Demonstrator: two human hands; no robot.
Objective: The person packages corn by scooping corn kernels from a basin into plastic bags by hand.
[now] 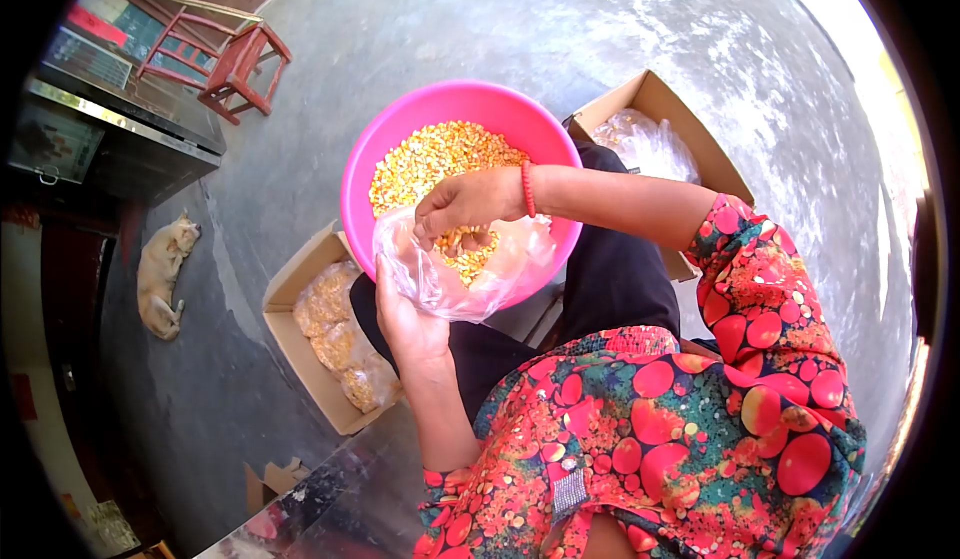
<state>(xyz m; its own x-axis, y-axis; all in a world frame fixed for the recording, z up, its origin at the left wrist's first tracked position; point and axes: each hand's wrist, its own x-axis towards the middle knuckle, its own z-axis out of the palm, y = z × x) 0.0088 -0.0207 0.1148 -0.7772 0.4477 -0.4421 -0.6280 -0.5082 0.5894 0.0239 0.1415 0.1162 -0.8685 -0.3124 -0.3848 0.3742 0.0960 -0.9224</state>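
Observation:
A pink basin (362, 149) holds a heap of yellow corn kernels (440, 149). A clear plastic bag (455, 301) spreads over the basin's near side, its mouth open. My left hand (408, 324) grips the bag's lower left edge, with the thumb up along the plastic. My right hand (468, 204), a red bead bracelet (528, 189) on its wrist, is at the bag's mouth with fingers curled downward. Kernels show right under those fingers. Part of the right fingers and their grip is hidden behind the hand.
A cardboard box (290, 314) with several bags of corn stands left of my legs. Another box (715, 149) with clear plastic bags (650, 147) is at the right. A dog (165, 274) lies on the concrete floor, near a red wooden chair (240, 69) and a dark cabinet (150, 149).

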